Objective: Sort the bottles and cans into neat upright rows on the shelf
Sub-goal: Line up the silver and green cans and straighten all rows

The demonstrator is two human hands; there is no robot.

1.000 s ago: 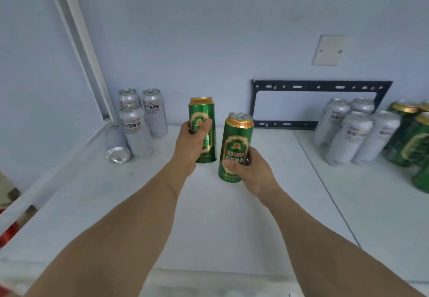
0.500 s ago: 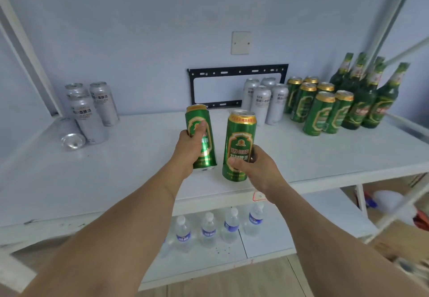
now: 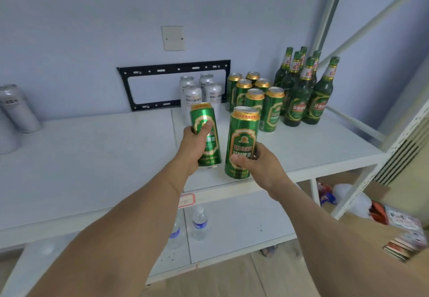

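Observation:
My left hand (image 3: 193, 144) grips a green beer can (image 3: 207, 120), tilted slightly left, above the white shelf (image 3: 92, 157). My right hand (image 3: 260, 169) grips a second green beer can (image 3: 242, 138), upright, near the shelf's front edge. Behind them at the back right stand several silver cans (image 3: 197, 92), a cluster of green cans (image 3: 267, 104) and several green glass bottles (image 3: 304, 87), all upright. More silver cans (image 3: 16, 108) stand at the far left edge.
A black metal bracket (image 3: 171, 69) is fixed on the wall behind the shelf. White frame posts (image 3: 329, 18) rise on the right. Water bottles (image 3: 199, 222) stand on the lower shelf. Boxes and bags (image 3: 394, 217) lie on the floor at right.
The view has swung right, from the silver cans at left toward the sorted cans and bottles. Both hands still hold their green cans and have carried them rightward along the shelf.

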